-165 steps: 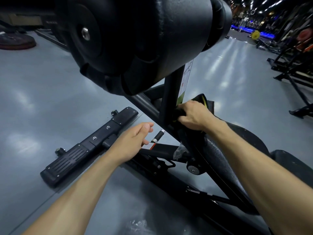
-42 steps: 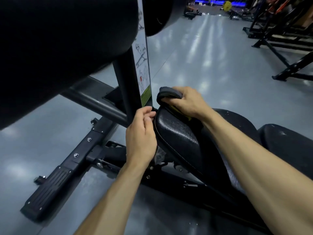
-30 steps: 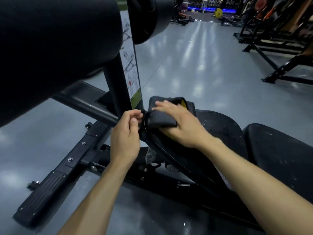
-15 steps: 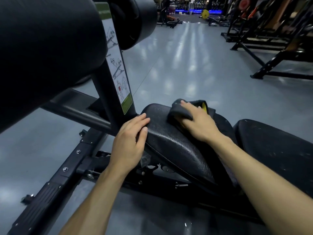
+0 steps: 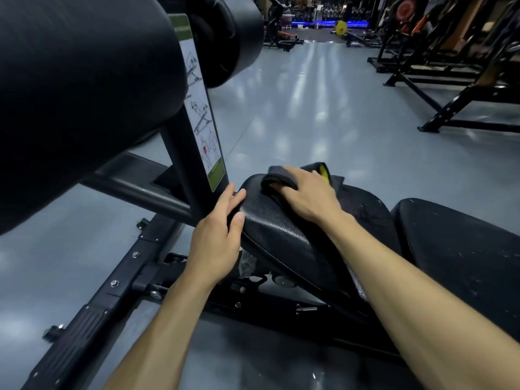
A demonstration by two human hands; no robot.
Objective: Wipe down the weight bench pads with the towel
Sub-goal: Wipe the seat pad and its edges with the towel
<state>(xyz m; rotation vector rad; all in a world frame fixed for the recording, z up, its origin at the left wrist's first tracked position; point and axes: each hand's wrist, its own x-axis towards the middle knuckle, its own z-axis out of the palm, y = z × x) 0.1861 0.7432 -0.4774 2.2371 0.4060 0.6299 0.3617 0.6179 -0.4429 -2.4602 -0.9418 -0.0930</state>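
Observation:
A black seat pad (image 5: 284, 229) of the weight bench lies tilted in the middle of the head view. My right hand (image 5: 308, 197) presses a folded dark grey towel with a yellow tag (image 5: 281, 180) flat onto the pad's top near its front end. My left hand (image 5: 218, 237) rests on the pad's near front edge, thumb on the upholstery and fingers against the upright post. A second black pad (image 5: 461, 249) follows on the right. Large black roller pads (image 5: 84, 94) hang overhead at the left.
A black upright post with an instruction sticker (image 5: 201, 128) stands just left of the seat. The bench's base rail with a ribbed foot plate (image 5: 84, 327) runs along the grey floor at lower left. Black gym racks (image 5: 450, 74) line the right side.
My right hand has brought the towel from the pad's front tip up onto its top surface. My left hand moved from the post to the pad's front edge and stays there.

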